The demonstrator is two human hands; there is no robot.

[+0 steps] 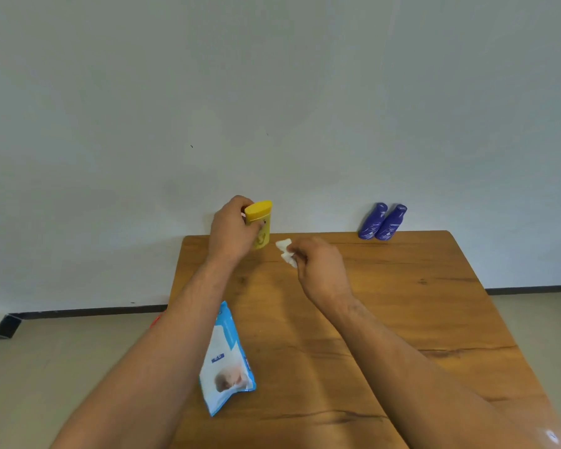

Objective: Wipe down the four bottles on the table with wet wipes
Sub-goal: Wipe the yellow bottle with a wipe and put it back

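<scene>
Yellow bottle (260, 222) — centre of frame, tilted, near the far edge of the table (402, 319); left hand (230, 231) wrapped round its body below the cap. Wet wipe (285, 252) — crumpled, pinched in right hand (321, 270) just right of the bottle, not touching it; hands apart. Two purple bottles (382, 222) standing side by side, right of centre. Risks, judged: wetted plastic slips from a one-hand grip; patches under the grip go unwiped; fourth bottle not in view, may be missed.

wall (272, 92): pale | floor (46, 367): beige | baseboard (88, 311): dark strip
</scene>
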